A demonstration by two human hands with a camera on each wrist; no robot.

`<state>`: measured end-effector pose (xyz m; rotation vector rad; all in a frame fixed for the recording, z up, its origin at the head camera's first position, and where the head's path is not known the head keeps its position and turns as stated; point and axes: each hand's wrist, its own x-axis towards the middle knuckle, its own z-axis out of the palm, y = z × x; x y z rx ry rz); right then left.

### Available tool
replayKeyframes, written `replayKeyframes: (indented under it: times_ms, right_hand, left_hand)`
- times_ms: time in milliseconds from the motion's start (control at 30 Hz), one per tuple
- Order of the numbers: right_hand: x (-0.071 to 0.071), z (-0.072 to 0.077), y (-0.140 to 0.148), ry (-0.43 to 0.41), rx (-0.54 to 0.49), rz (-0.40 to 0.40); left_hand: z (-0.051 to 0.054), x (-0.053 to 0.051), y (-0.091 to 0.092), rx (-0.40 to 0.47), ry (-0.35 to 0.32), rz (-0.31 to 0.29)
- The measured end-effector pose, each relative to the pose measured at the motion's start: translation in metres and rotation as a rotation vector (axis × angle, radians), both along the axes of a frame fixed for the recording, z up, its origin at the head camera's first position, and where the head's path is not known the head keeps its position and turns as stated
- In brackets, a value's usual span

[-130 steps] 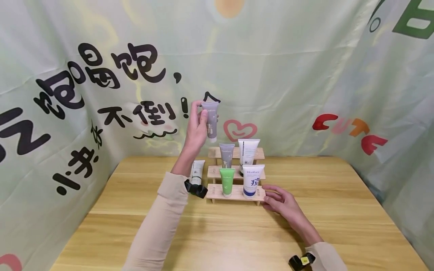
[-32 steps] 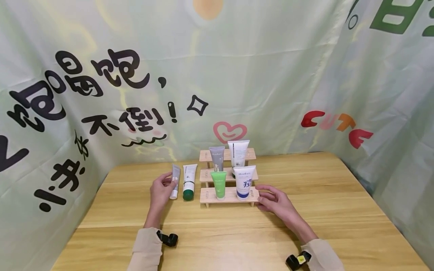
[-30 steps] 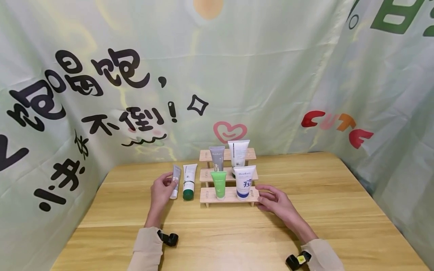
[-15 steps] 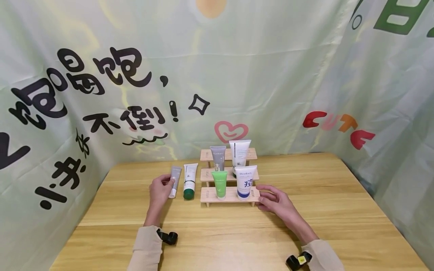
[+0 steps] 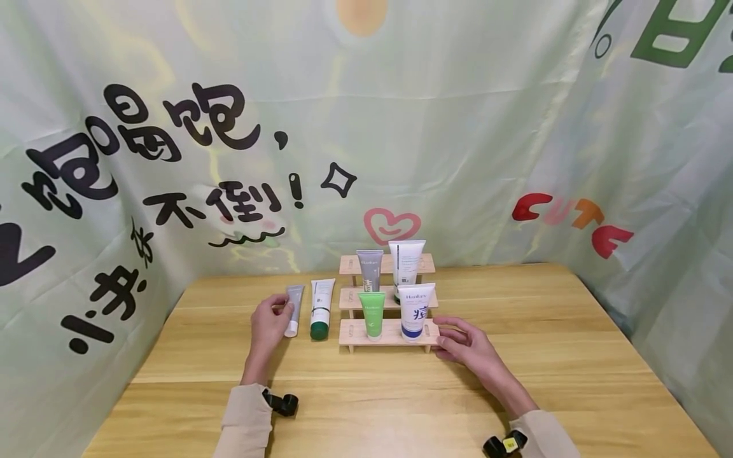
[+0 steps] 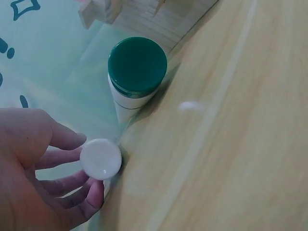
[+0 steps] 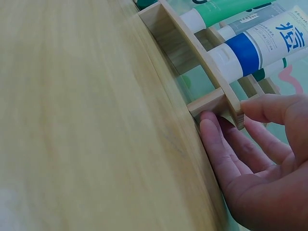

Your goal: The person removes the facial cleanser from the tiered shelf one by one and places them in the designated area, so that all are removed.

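Observation:
My left hand [image 5: 269, 324] is at the left of the table, thumb and fingers around the sides of a grey squeeze tube [image 5: 294, 302]. That tube lies on the table; its round white cap [image 6: 101, 160] faces the left wrist camera. Beside it lies a white tube [image 5: 322, 305] with a green cap [image 6: 137, 65]. My right hand [image 5: 469, 346] pinches the right end of a three-step wooden display stand [image 5: 386, 342], thumb at the board's end and fingers by its leg [image 7: 209, 102].
On the stand's lowest step are a green tube [image 5: 373, 315] and a white tube with a blue band [image 5: 416, 312]. Behind them stand another grey tube [image 5: 369, 270] and a tall white tube [image 5: 405, 262]. A printed cloth [image 5: 458, 146] hangs behind the table.
My left hand has brought the grey tube from up in the air down to the table, left of the green-capped tube, and it now lies flatter. The right hand keeps its hold on the stand.

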<state>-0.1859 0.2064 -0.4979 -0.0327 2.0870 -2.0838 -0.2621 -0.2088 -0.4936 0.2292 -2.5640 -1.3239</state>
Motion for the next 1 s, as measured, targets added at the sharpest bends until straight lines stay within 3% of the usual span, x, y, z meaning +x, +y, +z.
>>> replayKeyframes:
  times_ms: [133,300,567,833,1000]
  right_hand:
    - [0.000,-0.001,0.000,-0.003,-0.006,0.002]
    - [-0.001,-0.002,0.000,-0.006,-0.011,0.004]
    - [-0.001,-0.002,0.001,-0.003,-0.011,0.004]
    - [-0.001,-0.002,0.001,-0.006,-0.002,0.000]
    - [0.000,-0.001,0.000,-0.014,0.004,-0.005]
  left_hand:
    - [0.006,0.001,0.001,0.014,0.036,0.003]
    - [0.022,0.004,0.007,0.061,0.091,-0.029]
    - [0.047,0.013,0.023,0.170,0.223,-0.138]
    - [0.065,0.023,0.044,0.304,0.244,-0.246]
    - [0.073,0.026,0.062,0.365,0.258,-0.351]
